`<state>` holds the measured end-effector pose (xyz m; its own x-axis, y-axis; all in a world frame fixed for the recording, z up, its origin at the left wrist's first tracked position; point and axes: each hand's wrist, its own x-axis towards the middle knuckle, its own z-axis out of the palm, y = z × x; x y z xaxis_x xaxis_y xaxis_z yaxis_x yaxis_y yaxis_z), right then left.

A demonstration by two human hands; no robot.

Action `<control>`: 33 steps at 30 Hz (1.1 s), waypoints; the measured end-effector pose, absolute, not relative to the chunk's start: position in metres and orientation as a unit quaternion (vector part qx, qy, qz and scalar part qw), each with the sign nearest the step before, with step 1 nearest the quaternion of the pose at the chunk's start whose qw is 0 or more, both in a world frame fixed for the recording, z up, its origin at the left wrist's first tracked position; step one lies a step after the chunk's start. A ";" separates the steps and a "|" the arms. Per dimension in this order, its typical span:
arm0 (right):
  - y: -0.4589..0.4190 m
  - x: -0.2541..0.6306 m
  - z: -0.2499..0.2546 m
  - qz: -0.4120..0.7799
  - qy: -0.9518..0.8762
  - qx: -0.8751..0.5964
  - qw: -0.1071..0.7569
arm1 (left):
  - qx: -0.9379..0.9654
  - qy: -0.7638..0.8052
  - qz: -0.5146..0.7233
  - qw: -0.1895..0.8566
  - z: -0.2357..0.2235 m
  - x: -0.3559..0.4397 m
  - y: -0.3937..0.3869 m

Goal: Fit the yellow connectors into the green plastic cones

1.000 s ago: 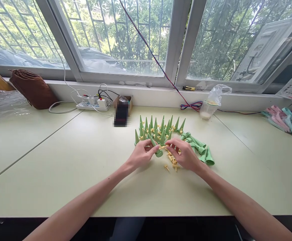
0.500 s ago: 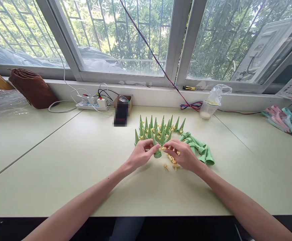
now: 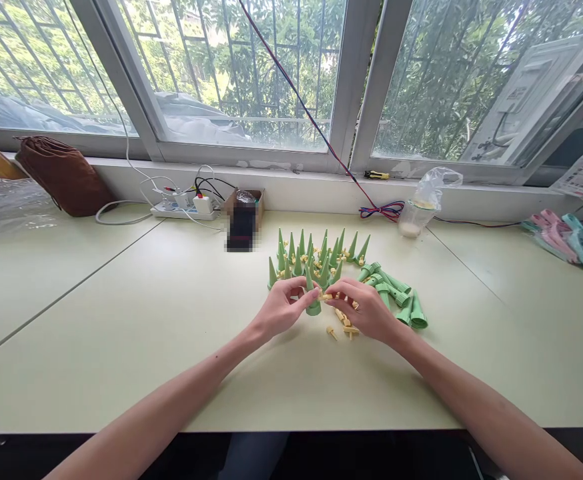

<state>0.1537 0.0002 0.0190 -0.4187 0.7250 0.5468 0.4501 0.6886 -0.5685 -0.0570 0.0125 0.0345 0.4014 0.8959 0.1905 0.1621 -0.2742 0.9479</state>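
Observation:
My left hand (image 3: pixel 288 305) is closed around a green plastic cone (image 3: pixel 313 308), which stands nearly upright with its tip pointing up. Between the fingertips of my right hand (image 3: pixel 361 307) is a small pale-yellow plastic peg (image 3: pixel 326 296), its end against the side of the cone. Whether the peg is seated in the cone I cannot tell. Behind my hands stand several upright green cones (image 3: pixel 302 244) with yellow pegs among them. Loose yellow pegs (image 3: pixel 350 331) lie below my right hand. More green cones (image 3: pixel 418 312) lie in a heap to its right, partly behind the hand.
Along the windowsill side are a power strip (image 3: pixel 181 211), a small cardboard box (image 3: pixel 259 200), a coiled red-blue cable (image 3: pixel 382 211) and a plastic cup in a bag (image 3: pixel 414 217). A brown pouch (image 3: pixel 64 175) lies far left; pink and blue wrapped items (image 3: pixel 571 240) lie far right.
The cone in my left hand has tilted slightly more upright. My right hand keeps the yellow peg at its side, almost unmoved.

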 end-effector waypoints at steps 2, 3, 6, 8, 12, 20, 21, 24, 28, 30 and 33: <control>0.000 0.153 0.019 0.169 -0.825 -0.356 0.405 | 0.695 0.377 0.395 0.467 0.035 -0.057 0.012; 0.000 0.153 0.019 0.170 -0.825 -0.355 0.405 | 0.695 0.375 0.396 0.468 0.035 -0.057 0.012; 0.000 0.154 0.018 0.176 -0.827 -0.354 0.401 | 0.697 0.370 0.395 0.471 0.034 -0.057 0.013; 0.000 0.154 0.017 0.179 -0.828 -0.354 0.396 | 0.699 0.370 0.394 0.468 0.033 -0.057 0.013; 0.000 0.154 0.017 0.178 -0.831 -0.357 0.388 | 0.705 0.367 0.390 0.465 0.031 -0.057 0.014; 0.000 0.154 0.018 0.170 -0.839 -0.362 0.368 | 0.714 0.371 0.383 0.453 0.033 -0.058 0.013; 0.000 0.154 0.018 0.170 -0.840 -0.362 0.366 | 0.717 0.369 0.381 0.452 0.033 -0.058 0.012; 0.000 0.153 0.018 0.168 -0.843 -0.364 0.359 | 0.724 0.362 0.377 0.451 0.033 -0.058 0.012; 0.001 0.154 0.017 0.170 -0.846 -0.363 0.351 | 0.728 0.359 0.378 0.445 0.033 -0.058 0.010; 0.001 0.154 0.017 0.172 -0.846 -0.367 0.346 | 0.729 0.357 0.380 0.443 0.034 -0.058 0.009; 0.001 0.154 0.016 0.172 -0.846 -0.376 0.336 | 0.730 0.354 0.382 0.443 0.036 -0.057 0.008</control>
<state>0.1538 0.0011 0.0163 -0.4912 0.7517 0.4400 0.5209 0.6584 -0.5433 -0.0574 0.0085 0.0357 0.4588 0.8545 0.2434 0.1777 -0.3567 0.9172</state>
